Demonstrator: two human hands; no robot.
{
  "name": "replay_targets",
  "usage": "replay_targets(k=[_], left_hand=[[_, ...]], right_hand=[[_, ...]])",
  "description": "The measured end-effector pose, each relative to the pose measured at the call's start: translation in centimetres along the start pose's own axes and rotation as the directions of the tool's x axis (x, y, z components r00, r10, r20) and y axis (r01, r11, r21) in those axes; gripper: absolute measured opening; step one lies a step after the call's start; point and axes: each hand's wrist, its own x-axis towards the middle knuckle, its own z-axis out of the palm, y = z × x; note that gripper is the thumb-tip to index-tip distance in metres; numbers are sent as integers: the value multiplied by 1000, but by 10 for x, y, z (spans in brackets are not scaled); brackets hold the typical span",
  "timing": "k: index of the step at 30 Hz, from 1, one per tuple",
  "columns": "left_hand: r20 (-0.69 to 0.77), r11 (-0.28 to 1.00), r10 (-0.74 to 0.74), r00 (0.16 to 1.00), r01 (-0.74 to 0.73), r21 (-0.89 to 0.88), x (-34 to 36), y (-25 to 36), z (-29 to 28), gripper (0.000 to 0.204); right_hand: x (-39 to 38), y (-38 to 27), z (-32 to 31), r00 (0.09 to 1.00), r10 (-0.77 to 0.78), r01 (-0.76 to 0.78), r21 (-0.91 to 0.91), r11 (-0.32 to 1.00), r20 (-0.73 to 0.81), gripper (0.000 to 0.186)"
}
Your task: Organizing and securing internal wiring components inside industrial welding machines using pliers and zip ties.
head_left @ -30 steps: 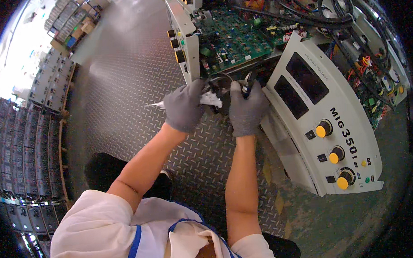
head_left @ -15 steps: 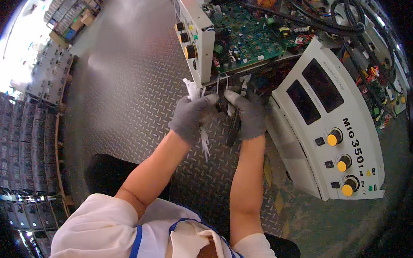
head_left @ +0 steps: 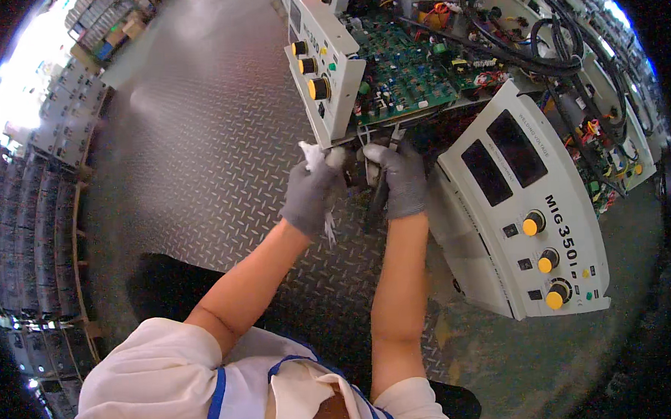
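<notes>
L hand (head_left: 310,194) curled tight round thin white strips (head_left: 312,156), now swung upright, R hand (head_left: 406,183) clasping dark-handled tool (head_left: 378,199), both closer tog., so work's centred just below green circuit board (head_left: 403,75).

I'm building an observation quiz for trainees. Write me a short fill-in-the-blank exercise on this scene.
The left hand and right hand wear mostly ____-coloured gloves.
Thin strips held in the left hand are ____.
The large panel right of the hands has ____ yellow-capped knobs.
The circuit board beyond the hands is ____.

Missing words: grey; white; three; green.
</notes>
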Motion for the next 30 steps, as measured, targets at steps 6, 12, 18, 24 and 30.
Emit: replay_targets(k=[6,12,18,24,30], left_hand=[[66,975,-19,998,33,-220,26,-27,0,14],[163,882,-175,971,228,-413,26,-21,14,14],[348,808,-160,924,325,-491,24,-18,6,10],[301,734,-186,935,336,-590,20,-13,8,13],[264,752,-162,951,292,-591,20,-18,9,13]], right_hand=[[-2,2,-4,991,124,-130,170,977,50,10],[-6,3,-4,999,46,-43,119,992,-22,7],[-13,-19,-14,987,152,-156,-78,985,-60,15],[-2,-8,-23,983,185,-184,-105,977,-3,20],[-2,-6,-24,978,207,-207,-28,978,28,21]])
